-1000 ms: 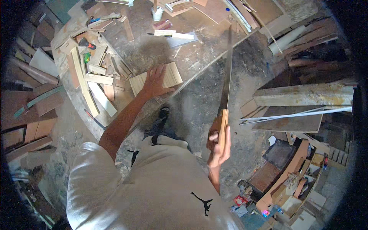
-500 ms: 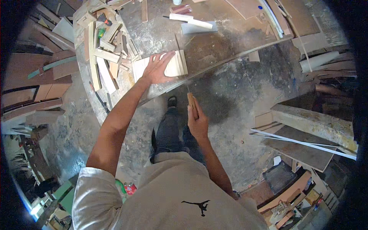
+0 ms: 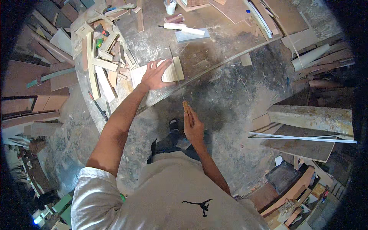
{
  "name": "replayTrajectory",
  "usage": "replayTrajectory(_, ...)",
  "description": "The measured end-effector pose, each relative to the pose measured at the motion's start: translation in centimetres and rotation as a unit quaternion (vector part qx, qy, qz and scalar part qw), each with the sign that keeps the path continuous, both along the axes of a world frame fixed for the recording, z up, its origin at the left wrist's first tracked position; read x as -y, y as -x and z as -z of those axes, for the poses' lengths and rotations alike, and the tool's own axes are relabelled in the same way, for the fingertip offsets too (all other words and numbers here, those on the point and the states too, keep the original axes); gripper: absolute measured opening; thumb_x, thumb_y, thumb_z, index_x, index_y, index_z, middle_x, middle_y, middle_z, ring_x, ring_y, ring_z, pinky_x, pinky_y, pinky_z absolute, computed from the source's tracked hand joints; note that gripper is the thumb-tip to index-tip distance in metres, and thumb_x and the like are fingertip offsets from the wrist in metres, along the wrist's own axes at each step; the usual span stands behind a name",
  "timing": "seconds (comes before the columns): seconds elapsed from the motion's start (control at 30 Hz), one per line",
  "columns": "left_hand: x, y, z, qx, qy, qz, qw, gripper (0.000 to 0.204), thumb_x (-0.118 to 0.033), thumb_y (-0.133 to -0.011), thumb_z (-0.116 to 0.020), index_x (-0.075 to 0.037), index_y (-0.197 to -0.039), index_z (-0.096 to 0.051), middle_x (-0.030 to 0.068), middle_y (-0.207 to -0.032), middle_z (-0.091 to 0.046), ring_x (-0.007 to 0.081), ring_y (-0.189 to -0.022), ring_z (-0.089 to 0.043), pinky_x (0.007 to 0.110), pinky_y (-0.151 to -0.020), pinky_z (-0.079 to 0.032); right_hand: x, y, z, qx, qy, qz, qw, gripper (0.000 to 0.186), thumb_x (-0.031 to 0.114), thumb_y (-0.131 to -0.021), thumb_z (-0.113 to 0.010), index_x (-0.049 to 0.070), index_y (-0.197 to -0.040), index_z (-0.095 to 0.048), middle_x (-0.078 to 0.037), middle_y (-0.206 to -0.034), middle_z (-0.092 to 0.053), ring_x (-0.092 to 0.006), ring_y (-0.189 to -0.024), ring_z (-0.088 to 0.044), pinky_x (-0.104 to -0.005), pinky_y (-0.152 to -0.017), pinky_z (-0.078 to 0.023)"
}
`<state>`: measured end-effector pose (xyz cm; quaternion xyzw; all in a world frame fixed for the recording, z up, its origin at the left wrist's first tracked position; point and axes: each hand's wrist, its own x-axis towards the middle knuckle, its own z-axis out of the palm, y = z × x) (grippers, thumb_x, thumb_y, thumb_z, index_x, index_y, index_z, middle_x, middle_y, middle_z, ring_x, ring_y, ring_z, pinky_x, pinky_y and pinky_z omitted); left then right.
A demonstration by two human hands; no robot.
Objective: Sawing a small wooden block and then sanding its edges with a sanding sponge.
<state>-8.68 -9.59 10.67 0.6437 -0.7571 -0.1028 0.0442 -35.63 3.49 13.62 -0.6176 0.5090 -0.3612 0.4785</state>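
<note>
While the left hand [image 3: 154,75] presses flat, fingers spread, on a pale square wooden board [image 3: 168,71], the right hand [image 3: 193,126] grips a thin-bladed handsaw's wooden handle [image 3: 186,108].

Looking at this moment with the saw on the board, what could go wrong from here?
1. The left hand lies flat on the pale wooden board, its fingers close to the thin saw blade; a slip could cut them.
2. The board sits near the workbench edge, held by hand only, with no clamp visible; it may shift.
3. The right hand holds the saw handle below the bench edge, so the blade might bind or bend.
</note>
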Motion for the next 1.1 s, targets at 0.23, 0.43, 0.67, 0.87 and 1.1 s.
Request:
replayTrajectory(0.23,-0.9,-0.6,0.2,-0.031,0.004,0.0,1.0,0.11,-0.068,-0.074,-0.075,-0.016,-0.161,-0.031,0.0027,-0.164,-0.035,0.0337,-0.149,-0.03,0.053,-0.121,-0.019,-0.9,-2.6,-0.3,-0.059,0.021,0.008,0.998,0.039,0.018,-0.106,-0.051,0.001,-0.142,-0.054,-0.014,-0.14,-0.063,-0.0313,-0.125,-0.064,-0.0363,-0.098,-0.054)
replayTrajectory(0.43,-0.8,-0.2,0.0,-0.022,0.0,0.001,1.0,0.109,-0.069,-0.075,-0.074,-0.016,-0.16,-0.033,0.0023,-0.164,-0.035,0.0333,-0.15,-0.029,0.053,-0.122,-0.018,0.4,-2.4,-0.4,-0.066,0.043,0.019,0.997,0.039,0.019,-0.105,-0.055,0.0,-0.138,-0.058,-0.018,-0.13,-0.067,-0.0295,-0.117,-0.068,-0.0365,-0.094,-0.055)
replayTrajectory(0.67,-0.4,-0.8,0.3,-0.017,0.013,0.001,1.0,0.109,-0.071,-0.075,-0.072,-0.015,-0.16,-0.033,0.0027,-0.164,-0.035,0.0333,-0.15,-0.029,0.054,-0.121,-0.018,0.1,-2.3,0.3,-0.062,0.034,0.031,0.997,0.042,0.024,-0.102,-0.058,-0.002,-0.135,-0.06,-0.027,-0.118,-0.07,-0.0433,-0.107,-0.069,-0.0462,-0.091,-0.056)
replayTrajectory(0.87,-0.1,-0.2,0.7,-0.015,0.013,-0.022,1.0,0.11,-0.072,-0.074,-0.073,-0.014,-0.159,-0.034,0.0048,-0.165,-0.035,0.0341,-0.149,-0.029,0.053,-0.12,-0.019,1.2,-3.0,0.6,-0.078,0.001,0.031,0.996,0.039,0.018,-0.102,-0.06,-0.001,-0.136,-0.06,-0.023,-0.122,-0.071,-0.0267,-0.11,-0.072,-0.0376,-0.091,-0.056)
replayTrajectory(1.1,0.3,-0.5,0.8,-0.016,0.027,-0.011,0.999,0.11,-0.07,-0.074,-0.073,-0.015,-0.16,-0.032,0.0042,-0.165,-0.034,0.0351,-0.148,-0.031,0.052,-0.119,-0.021,2.0,-1.8,-0.2,-0.014,0.089,0.017,0.996,0.039,0.023,-0.102,-0.059,0.001,-0.134,-0.061,-0.025,-0.117,-0.071,-0.0414,-0.106,-0.07,-0.0441,-0.088,-0.057)
